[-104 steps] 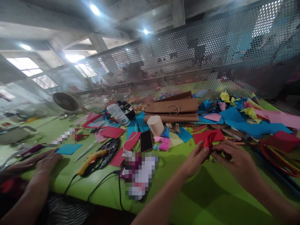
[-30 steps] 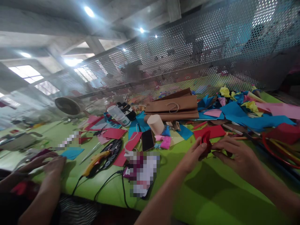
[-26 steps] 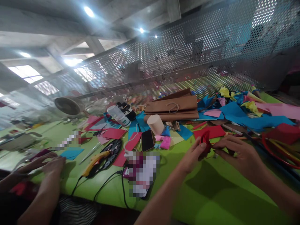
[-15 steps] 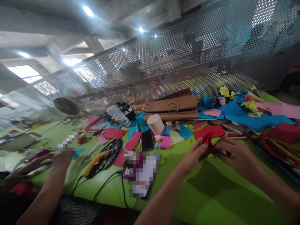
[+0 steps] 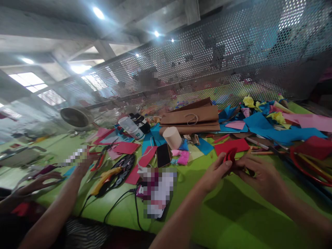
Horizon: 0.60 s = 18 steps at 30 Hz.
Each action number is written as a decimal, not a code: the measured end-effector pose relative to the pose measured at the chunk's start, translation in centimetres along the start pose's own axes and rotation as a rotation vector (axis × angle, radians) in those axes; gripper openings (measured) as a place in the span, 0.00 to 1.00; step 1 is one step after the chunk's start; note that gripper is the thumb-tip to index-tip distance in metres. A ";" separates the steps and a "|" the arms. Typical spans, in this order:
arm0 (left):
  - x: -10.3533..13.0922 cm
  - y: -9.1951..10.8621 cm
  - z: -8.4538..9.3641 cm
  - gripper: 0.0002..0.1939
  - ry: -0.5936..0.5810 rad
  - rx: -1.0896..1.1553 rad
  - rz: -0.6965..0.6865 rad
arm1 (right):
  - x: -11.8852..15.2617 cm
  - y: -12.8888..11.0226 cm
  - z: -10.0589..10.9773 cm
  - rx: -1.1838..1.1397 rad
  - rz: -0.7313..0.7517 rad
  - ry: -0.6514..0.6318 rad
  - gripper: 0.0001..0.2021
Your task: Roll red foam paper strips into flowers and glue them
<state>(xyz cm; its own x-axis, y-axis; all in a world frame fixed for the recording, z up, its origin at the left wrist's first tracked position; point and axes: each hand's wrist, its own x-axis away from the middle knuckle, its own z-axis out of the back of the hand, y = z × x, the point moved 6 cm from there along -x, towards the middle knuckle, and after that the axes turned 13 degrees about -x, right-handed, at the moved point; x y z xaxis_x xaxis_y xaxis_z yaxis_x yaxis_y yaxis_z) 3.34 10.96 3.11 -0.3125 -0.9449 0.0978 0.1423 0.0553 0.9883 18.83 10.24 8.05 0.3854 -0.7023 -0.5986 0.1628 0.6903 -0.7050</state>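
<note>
A small piece of curled, layered red paper [image 5: 230,155] is held above the green table, between my two hands. My left hand [image 5: 215,174] pinches it from the left, thumb pressed on its front. From the other side, my right hand [image 5: 260,173] has bent fingers closed at the paper's lower right edge; its fingertips are partly hidden. Just behind the hands lies a flat red sheet [image 5: 240,144]. A cream roll [image 5: 172,137] and a black phone [image 5: 163,155] are to the left of my hands.
At left, a co-worker's hand [image 5: 85,162] reaches beside red-handled scissors [image 5: 99,160]. A yellow glue gun [image 5: 107,178] with a cord rests near a dark oval tray. Folded brown paper [image 5: 190,119] and blue paper strips [image 5: 282,128] lie along the perforated screen [image 5: 207,65].
My hands stay in nearly the same place, with the red paper turned slightly between them. The co-worker's nearer hand has moved away from them and rightward, towards the scissors.
</note>
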 end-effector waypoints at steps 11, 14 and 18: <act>0.2 0.4 0.1 0.45 0.004 -0.003 0.011 | 0.2 0.0 0.1 0.033 -0.006 -0.020 0.06; 0.2 0.4 0.1 0.41 0.000 -0.044 -0.016 | 0.2 -0.3 0.0 0.047 0.010 0.000 0.05; 0.1 0.1 0.0 0.44 -0.006 -0.020 -0.004 | 0.2 -0.2 -0.3 0.108 0.019 -0.020 0.06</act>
<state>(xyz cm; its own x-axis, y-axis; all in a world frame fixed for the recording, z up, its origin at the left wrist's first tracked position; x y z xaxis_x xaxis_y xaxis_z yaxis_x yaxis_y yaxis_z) 3.29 10.88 3.21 -0.3188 -0.9431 0.0944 0.1601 0.0446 0.9861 18.66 9.89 7.94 0.4072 -0.6862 -0.6027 0.2522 0.7187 -0.6479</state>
